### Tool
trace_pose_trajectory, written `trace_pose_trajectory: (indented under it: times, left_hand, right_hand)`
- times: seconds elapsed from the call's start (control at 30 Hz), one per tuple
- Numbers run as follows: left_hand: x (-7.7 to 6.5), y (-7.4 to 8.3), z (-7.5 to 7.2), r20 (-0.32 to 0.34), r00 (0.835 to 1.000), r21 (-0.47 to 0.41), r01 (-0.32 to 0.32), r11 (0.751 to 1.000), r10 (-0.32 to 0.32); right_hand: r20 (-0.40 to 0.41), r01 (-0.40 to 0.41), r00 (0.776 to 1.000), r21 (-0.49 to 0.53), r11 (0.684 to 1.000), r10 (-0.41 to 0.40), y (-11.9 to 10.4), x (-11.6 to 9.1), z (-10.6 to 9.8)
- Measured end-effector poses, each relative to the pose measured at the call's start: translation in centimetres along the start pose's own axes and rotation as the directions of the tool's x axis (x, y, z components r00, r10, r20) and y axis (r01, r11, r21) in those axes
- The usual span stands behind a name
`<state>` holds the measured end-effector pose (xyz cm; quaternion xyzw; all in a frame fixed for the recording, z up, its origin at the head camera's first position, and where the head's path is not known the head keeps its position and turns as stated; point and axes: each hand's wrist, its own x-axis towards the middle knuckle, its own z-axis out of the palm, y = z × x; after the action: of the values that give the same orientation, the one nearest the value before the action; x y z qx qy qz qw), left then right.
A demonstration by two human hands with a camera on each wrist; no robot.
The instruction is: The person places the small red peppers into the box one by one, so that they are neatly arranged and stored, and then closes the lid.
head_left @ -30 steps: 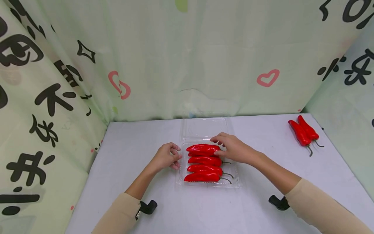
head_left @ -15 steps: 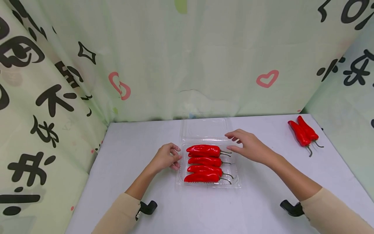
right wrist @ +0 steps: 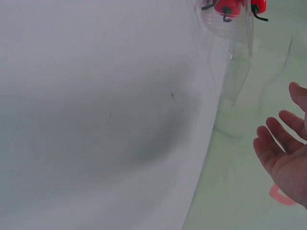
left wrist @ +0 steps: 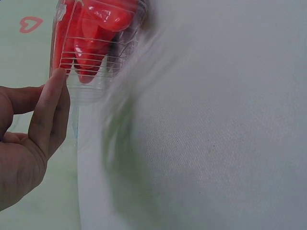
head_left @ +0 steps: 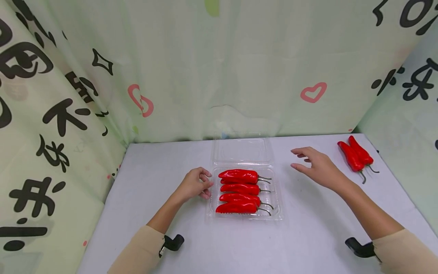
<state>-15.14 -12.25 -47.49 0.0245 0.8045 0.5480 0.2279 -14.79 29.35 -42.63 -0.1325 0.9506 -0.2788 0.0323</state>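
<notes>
A clear plastic box [head_left: 278,211] with its lid [head_left: 242,150] folded back lies on the table. Several red chili peppers [head_left: 239,189] lie across it in a row, stems to the right. At the box's left side is my left hand [head_left: 195,184]; in the left wrist view its straight fingers [left wrist: 48,108] reach the box's ribbed wall. My right hand [head_left: 318,165] hovers right of the box, fingers loosely bent and holding nothing. Two more red peppers [head_left: 351,156] lie side by side beyond it at the table's far right.
The white table [head_left: 164,160] runs back to a pale green printed curtain [head_left: 184,76], which also hangs on the left and right. Black camera mounts [head_left: 173,242] sit at both wrists.
My right hand has let go of the topmost pepper in the box and moved right, towards the two peppers on the table. The left hand has stayed in place.
</notes>
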Motion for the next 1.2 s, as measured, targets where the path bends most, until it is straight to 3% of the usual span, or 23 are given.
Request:
trace_pose_trajectory:
  times: [0.53, 0.87, 1.2]
  left_hand:
    - [0.2, -0.1, 0.0, -0.002, 1.000, 0.010, 0.001, 1.000, -0.001]
    - [0.1, -0.2, 0.0, -0.006, 1.000, 0.007, 0.001, 1.000, -0.001]
    - [0.0, -0.1, 0.0, -0.008, 1.000, 0.012, 0.003, 1.000, -0.003]
  right_hand:
    - [-0.112, -0.109, 0.988, -0.032, 0.994, 0.105, 6.1, -1.5, -2.6]
    - [-0.104, -0.252, 0.964, -0.063, 0.966, 0.245, 9.7, -2.4, -3.9]
    - [-0.097, -0.320, 0.945, -0.070, 0.945, 0.313, 13.4, -2.9, -4.5]
